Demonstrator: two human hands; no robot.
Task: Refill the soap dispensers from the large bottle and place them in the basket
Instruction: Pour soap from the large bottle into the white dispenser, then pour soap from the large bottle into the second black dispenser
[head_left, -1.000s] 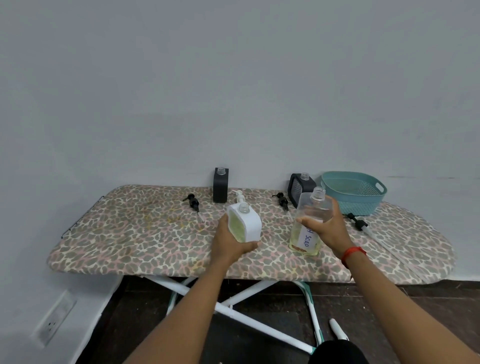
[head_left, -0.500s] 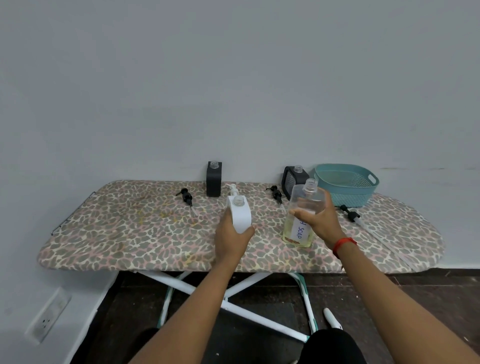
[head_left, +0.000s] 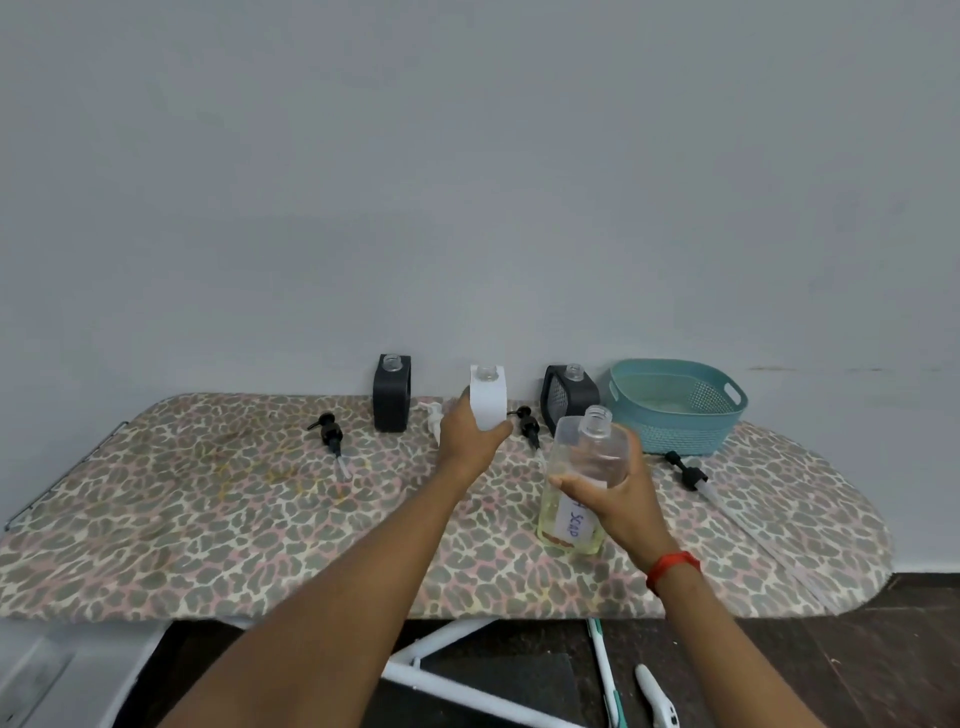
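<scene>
"Starting with the white dispenser (head_left: 488, 397) — where is it found?"

"It is gripped by the left hand (head_left: 467, 441), fingers curled round its lower half, at the back of the board (head_left: 208, 509). It is placed between the left black dispenser (head_left: 392, 395) and the right black dispenser (head_left: 563, 397). It is upright and uncapped. Its base is hidden by the hand, so whether it stands on the board cannot be told."

"And the large bottle (head_left: 582, 483)?"

"It is held upright by the right hand (head_left: 618, 499), which is wrapped round its middle, nearer the front edge. The cap is off, a little yellow soap is seen at the bottom, and a label reading 'SOAP' is partly covered by the hand."

"What is seen of the basket (head_left: 675, 415)?"

"It is set at the back right — teal, perforated — just beside the right black dispenser."

"What else is laid out?"

"The left black pump (head_left: 331, 434), the white pump (head_left: 434, 413) and the middle black pump (head_left: 529, 426) are laid near the dispensers. A long pump (head_left: 688, 473) is laid in front of the basket. A red band (head_left: 672, 566) is worn on the right wrist."
</scene>
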